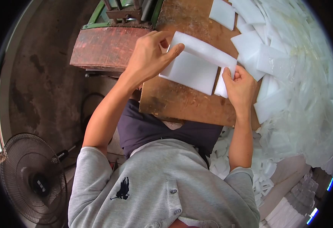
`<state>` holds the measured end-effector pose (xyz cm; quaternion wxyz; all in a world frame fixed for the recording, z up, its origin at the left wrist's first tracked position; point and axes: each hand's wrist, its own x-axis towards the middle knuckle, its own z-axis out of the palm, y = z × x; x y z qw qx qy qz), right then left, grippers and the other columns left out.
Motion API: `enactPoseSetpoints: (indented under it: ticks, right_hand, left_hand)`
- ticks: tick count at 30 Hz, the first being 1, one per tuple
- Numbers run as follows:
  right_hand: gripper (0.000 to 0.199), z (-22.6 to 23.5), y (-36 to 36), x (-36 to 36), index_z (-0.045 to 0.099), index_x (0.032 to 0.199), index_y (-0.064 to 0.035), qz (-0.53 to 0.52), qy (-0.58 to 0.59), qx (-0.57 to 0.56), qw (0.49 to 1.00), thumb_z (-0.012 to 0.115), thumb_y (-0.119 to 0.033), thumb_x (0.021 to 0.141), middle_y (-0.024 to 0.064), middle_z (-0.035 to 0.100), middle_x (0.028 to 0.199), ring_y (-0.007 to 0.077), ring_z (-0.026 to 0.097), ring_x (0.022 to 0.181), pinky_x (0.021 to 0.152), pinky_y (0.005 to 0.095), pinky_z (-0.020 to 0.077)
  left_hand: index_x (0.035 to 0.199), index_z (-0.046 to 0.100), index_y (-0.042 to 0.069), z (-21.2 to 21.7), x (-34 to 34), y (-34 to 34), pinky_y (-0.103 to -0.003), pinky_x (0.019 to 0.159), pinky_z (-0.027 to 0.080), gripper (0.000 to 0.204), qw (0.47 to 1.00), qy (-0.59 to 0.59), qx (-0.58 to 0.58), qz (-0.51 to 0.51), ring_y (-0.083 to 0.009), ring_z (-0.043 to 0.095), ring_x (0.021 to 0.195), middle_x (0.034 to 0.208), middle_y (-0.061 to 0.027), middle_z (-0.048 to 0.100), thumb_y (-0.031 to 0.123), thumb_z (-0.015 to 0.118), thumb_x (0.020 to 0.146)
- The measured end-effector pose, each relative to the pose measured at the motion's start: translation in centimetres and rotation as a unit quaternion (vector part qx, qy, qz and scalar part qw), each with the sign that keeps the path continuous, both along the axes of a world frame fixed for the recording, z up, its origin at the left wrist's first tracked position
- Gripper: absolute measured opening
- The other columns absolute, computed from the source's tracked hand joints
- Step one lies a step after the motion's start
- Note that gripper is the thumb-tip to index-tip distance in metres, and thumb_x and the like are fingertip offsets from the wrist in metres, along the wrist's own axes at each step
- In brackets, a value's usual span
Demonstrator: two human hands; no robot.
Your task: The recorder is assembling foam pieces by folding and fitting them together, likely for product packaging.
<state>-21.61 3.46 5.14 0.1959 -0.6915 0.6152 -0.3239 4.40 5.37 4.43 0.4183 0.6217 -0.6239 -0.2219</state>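
Observation:
A white foam frame [208, 49] with a long far strip and a right-hand leg is at the near part of the wooden table. Inside its angle lies a flat rectangular white foam piece [191, 73], with a dark gap showing beside the leg. My right hand [241, 88] pinches the frame's right leg between thumb and fingers. At the left end of the frame is my left hand [151, 55], its thumb stretched over the foam and apart from the curved forefinger. Its other fingers are partly hidden, so any contact there is unclear.
The worn wooden tabletop [174, 100] carries loose white foam sheets [223, 14] at its far right. A large heap of foam and clear plastic [299, 87] borders it on the right. Left of the table stands a red and green machine [102, 47]. A black fan [33, 178] is at lower left.

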Motion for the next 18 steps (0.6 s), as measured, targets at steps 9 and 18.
enactPoseSetpoints:
  ticks: [9,18]
  right_hand:
    - [0.024,-1.8,0.3,0.3,0.067,0.078,0.005,0.03,0.01,-0.015,0.999,0.074,-0.017,0.081,0.0121,0.06,0.056,0.0196,0.056,0.048,0.052,0.0353,0.0463]
    - [0.025,-2.4,-0.1,0.4,0.065,0.074,0.0054,0.041,0.023,-0.008,0.999,0.074,-0.017,0.081,0.0129,0.059,0.055,0.02,0.057,0.047,0.052,0.0355,0.0463]
  left_hand:
    - [0.104,0.068,-0.004,-3.6,0.0,-0.4,-0.037,0.066,0.049,0.033,0.998,-0.058,-0.02,-0.01,-0.0249,0.058,0.067,0.079,-0.016,0.06,0.025,0.071,0.089]
    - [0.103,0.068,-0.005,-4.3,0.1,-0.5,-0.039,0.067,0.05,0.033,0.998,-0.064,-0.019,-0.002,-0.0272,0.06,0.068,0.08,-0.0176,0.061,0.025,0.07,0.089]
